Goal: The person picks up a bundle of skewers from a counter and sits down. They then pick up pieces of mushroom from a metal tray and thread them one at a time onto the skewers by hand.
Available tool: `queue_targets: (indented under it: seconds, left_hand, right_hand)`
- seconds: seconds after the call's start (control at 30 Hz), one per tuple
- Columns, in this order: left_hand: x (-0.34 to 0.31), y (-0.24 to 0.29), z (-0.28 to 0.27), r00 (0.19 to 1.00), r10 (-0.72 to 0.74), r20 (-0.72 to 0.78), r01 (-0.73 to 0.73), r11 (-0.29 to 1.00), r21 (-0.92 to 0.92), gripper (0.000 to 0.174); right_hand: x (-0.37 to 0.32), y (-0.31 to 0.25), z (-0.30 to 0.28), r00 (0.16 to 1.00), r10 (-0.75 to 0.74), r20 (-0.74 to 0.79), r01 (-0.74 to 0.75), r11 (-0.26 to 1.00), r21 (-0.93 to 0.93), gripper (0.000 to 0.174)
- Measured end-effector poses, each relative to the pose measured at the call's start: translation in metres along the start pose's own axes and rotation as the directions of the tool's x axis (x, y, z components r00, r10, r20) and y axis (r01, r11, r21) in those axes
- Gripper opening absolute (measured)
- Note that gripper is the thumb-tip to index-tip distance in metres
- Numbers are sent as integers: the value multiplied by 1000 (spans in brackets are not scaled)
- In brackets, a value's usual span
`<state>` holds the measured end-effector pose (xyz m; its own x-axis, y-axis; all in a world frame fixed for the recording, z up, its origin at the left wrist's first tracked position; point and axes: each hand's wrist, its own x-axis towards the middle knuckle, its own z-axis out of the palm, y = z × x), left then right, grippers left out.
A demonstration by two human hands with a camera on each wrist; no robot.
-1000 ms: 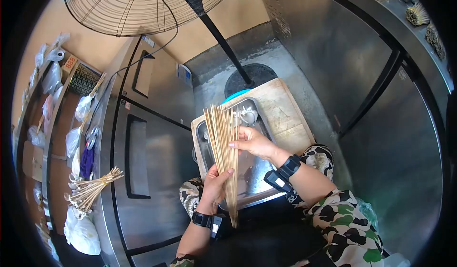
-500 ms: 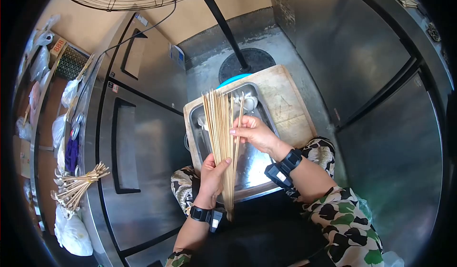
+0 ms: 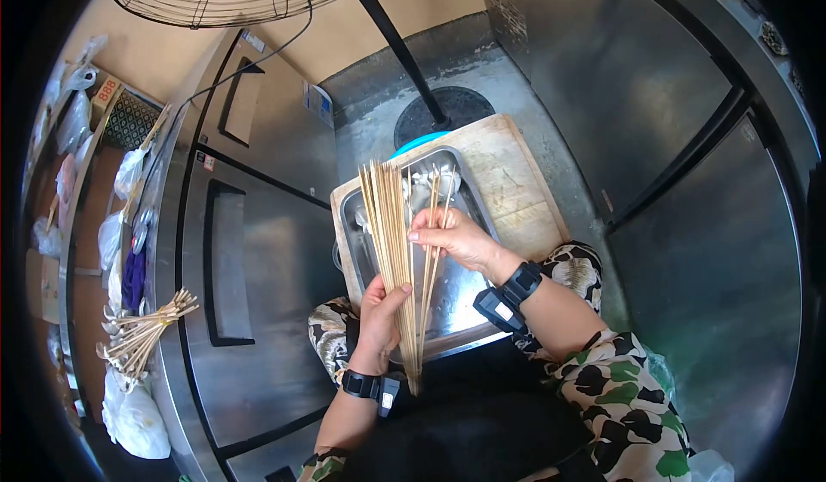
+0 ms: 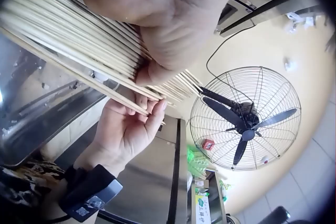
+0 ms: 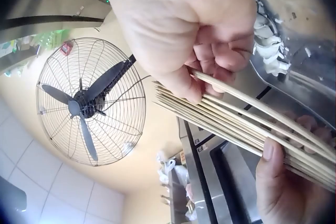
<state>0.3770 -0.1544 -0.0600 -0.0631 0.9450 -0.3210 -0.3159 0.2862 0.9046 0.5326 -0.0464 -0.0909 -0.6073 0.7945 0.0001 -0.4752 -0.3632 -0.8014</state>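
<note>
A fanned bundle of thin wooden sticks (image 3: pixel 391 237) stands over a metal tray (image 3: pixel 465 293), its narrow end toward the person's body. The left hand (image 3: pixel 379 323) grips the bundle low down, thumb across the front. To its right, the right hand (image 3: pixel 456 239) pinches a few sticks between thumb and fingers, their upper parts spread from the bundle. White pieces (image 3: pixel 422 188) lie at the tray's far end. In the left wrist view the right hand (image 4: pixel 126 132) pinches sticks beside the bundle (image 4: pixel 68 29); the right wrist view shows the left thumb on the sticks (image 5: pixel 226 124).
The tray rests on a wooden board (image 3: pixel 520 190). A fan stand's round base (image 3: pixel 443 114) is behind it. Metal cabinets (image 3: pixel 275 250) flank both sides. Tied sticks (image 3: pixel 148 334) and plastic bags (image 3: pixel 133 417) hang at the left.
Compared with earlier, the right hand has separated a few sticks from the bundle's right side and pinches them apart. The left hand keeps its grip. The head view has shifted.
</note>
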Motion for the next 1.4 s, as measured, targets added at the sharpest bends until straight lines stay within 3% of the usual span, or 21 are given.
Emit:
queue_targets:
  seconds: [0.43, 0.73, 1.03, 1.23, 1.4]
  left_hand:
    - [-5, -2, -10, 997, -59, 48, 60, 998, -36, 20]
    - [-1, -1, -8, 993, -47, 105, 46, 999, 10, 29]
    - [2, -4, -6, 979, -113, 170, 104, 993, 60, 30]
    - [0, -5, 3, 967, -142, 212, 112, 983, 147, 30]
    - [0, -6, 5, 943, -156, 293, 110, 980, 168, 30]
  right_hand:
    - [1, 3, 4, 999, 42, 27, -40, 998, -49, 12]
    - [0, -2, 2, 998, 15, 55, -18, 999, 41, 11]
    - [4, -3, -7, 998, -32, -49, 32, 999, 3, 9]
    - [16, -25, -36, 964, -191, -183, 217, 967, 134, 5]
    - [7, -67, -63, 848, -405, -341, 505, 811, 296, 3]
